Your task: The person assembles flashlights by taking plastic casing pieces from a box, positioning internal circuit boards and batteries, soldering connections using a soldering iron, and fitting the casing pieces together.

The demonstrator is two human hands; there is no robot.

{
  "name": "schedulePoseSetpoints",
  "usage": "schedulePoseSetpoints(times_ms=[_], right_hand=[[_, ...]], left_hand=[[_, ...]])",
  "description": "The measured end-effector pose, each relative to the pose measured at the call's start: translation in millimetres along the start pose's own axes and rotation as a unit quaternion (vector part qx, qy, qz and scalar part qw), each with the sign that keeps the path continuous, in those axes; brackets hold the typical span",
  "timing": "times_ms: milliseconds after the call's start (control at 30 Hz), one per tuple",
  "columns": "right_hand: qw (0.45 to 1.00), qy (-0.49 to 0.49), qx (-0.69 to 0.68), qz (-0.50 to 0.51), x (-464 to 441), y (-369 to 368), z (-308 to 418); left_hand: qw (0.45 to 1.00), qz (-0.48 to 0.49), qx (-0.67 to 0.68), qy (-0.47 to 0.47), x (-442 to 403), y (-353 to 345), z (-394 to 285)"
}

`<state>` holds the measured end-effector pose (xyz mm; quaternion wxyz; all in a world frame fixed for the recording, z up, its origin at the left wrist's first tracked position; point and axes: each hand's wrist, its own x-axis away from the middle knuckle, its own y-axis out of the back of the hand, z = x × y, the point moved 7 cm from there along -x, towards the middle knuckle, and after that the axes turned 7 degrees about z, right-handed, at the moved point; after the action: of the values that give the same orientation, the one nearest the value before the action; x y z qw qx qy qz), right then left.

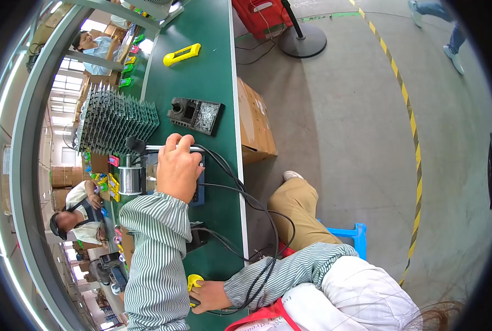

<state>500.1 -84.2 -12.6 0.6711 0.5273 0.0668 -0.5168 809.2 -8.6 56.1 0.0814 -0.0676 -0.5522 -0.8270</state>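
A loose cloth sleeve with grey-green and white stripes point(155, 265) is covering the left forearm and lying nearest the camera, below a blue box-shaped device point(198, 196). A long green-topped table with a white edge point(215, 165) is running beneath the blue device and well past it, above and below in view. A stack of grey parts with spiky edges point(116, 118) is standing to the upper left of the device, while a brown cardboard box point(257, 124) is sitting to its upper right, beyond the table's edge. The left hand point(178, 168) is covering part of the device; its fingers are bending tightly inward at a thin white rod point(156, 148), though I cannot tell whether they are gripping it. A dark grey holder with a tray of silvery material point(181, 112) is lying above the device. Well below the device, the right hand point(211, 296) is holding a yellow plastic piece point(193, 280), its fingers wrapping closely around it. A yellow slotted plastic shell point(173, 57) is lying well above the device, and a silvery spool of wire point(130, 180) is resting to its left.
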Motion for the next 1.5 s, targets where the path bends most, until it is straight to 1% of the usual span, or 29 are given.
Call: schedulePoseSetpoints(times_ms=[233,467,567,667,733,767,833,867,900,933,967,1000,1067,1133,1167,1200,1267,1300,1333,1400,1433,1500], right_hand=[[1.000,-0.001,0.009,-0.025,0,-1,0],[0.998,-0.001,0.025,-0.056,1,-3,-1],[1.000,-0.006,0.024,-0.012,2,3,-1],[0.998,-0.005,0.032,-0.049,4,3,-1],[0.999,-0.004,0.024,-0.045,5,5,-1],[0.999,-0.002,0.019,-0.043,5,6,-1],[0.998,-0.020,0.024,-0.055,6,6,-2],[0.998,-0.024,0.024,-0.058,5,5,-1],[0.999,-0.040,0.014,-0.031,4,1,-3],[0.998,-0.042,0.022,-0.047,4,7,-2],[0.999,-0.042,-0.001,-0.025,5,8,-3],[0.999,-0.038,-0.025,0.000,5,16,-2],[0.999,-0.037,-0.012,-0.031,5,25,-1],[0.998,-0.030,0.021,-0.047,2,32,1],[0.999,-0.028,0.001,-0.043,1,32,1],[0.999,-0.029,0.013,-0.024,0,29,2],[0.999,-0.030,0.032,-0.002,-5,31,4],[0.998,-0.043,0.038,0.019,-2,35,4],[0.997,-0.041,0.045,0.050,-11,29,6],[0.996,-0.031,0.057,0.055,-15,29,7],[0.995,-0.034,0.061,0.066,-18,31,9],[0.993,-0.042,0.089,0.071,-23,36,9]], left_hand=[[1.000,-0.004,0.006,-0.017,-2,-1,0],[1.000,0.013,0.001,-0.003,-1,-5,1],[1.000,0.012,0.006,0.002,1,-4,3],[1.000,-0.007,0.021,0.006,8,14,4],[0.999,-0.025,0.020,0.006,22,42,6],[0.998,-0.051,0.023,0.011,33,59,7],[0.996,-0.077,0.008,0.036,65,87,14],[0.995,-0.085,0.008,0.056,83,98,20],[0.993,-0.087,0.006,0.078,105,105,27],[0.990,-0.089,0.001,0.107,131,111,37],[0.984,-0.098,0.010,0.146,160,113,49],[0.977,-0.098,0.016,0.188,193,110,66],[0.953,-0.060,0.029,0.297,273,92,107],[0.918,-0.031,0.007,0.396,373,66,144],[0.888,-0.003,0.003,0.459,432,49,159],[0.856,0.023,0.002,0.517,491,31,171],[0.754,0.016,0.122,0.646,613,-15,179],[0.729,0.038,0.148,0.668,671,-46,175],[0.690,0.054,0.176,0.700,743,-81,155],[0.647,0.055,0.180,0.739,805,-126,132],[0.633,0.070,0.188,0.747,813,-139,119],[0.605,0.047,0.223,0.763,825,-169,102]])
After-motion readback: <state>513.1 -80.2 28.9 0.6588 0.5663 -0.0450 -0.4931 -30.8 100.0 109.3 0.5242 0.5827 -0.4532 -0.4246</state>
